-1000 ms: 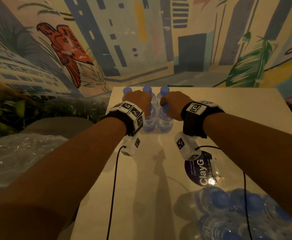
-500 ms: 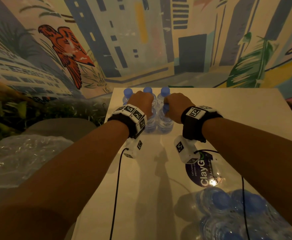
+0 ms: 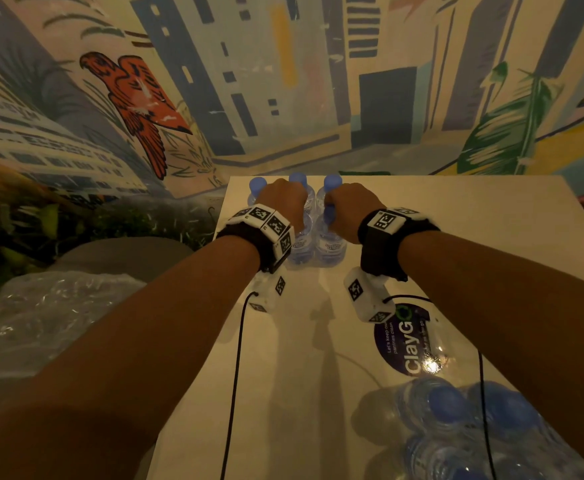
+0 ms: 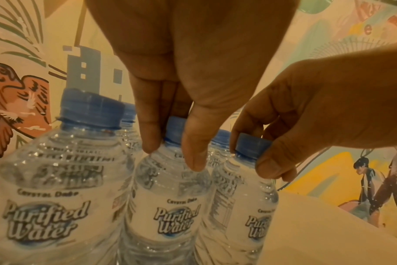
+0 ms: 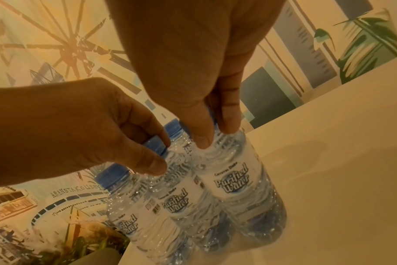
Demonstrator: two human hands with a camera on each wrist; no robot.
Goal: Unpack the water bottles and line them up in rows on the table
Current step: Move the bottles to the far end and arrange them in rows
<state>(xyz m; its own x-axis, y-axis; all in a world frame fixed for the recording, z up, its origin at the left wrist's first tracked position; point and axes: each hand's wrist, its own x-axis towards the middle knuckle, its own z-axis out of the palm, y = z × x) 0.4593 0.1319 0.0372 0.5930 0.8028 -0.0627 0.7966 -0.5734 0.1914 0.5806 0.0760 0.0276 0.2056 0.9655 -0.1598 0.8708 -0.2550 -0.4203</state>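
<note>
1. Your left hand (image 3: pixel 285 202) pinches the blue cap of the middle bottle (image 4: pixel 170 193) in the near row, thumb and fingers (image 4: pixel 148 129) closed on either side of the neck.
2. Your right hand (image 3: pixel 351 209) grips the cap of the right bottle (image 5: pixel 236 177) in that same row, thumb in front and fingers curled behind the neck.
3. Both held bottles stand upright on the table (image 3: pixel 474 216), long axis vertical, caps pointing up, bases on the tabletop, "Purified Water" labels facing you.
4. They sit at the far left corner of the table, in a tight cluster of upright water bottles. A third bottle (image 4: pixel 57 188) stands just left of the middle one, untouched, and more blue caps (image 3: pixel 297 178) show in a row behind.
5. The two bottles you hold stand side by side, their bodies touching or nearly so.
6. At the near right corner lies a shrink-wrapped pack of bottles (image 3: pixel 463 431), caps up.
7. A dark round ClayGo sticker (image 3: pixel 405 341) lies on the table between the pack and your right wrist.
8. Crumpled clear plastic wrap (image 3: pixel 48 306) lies off the table to your left.
</note>
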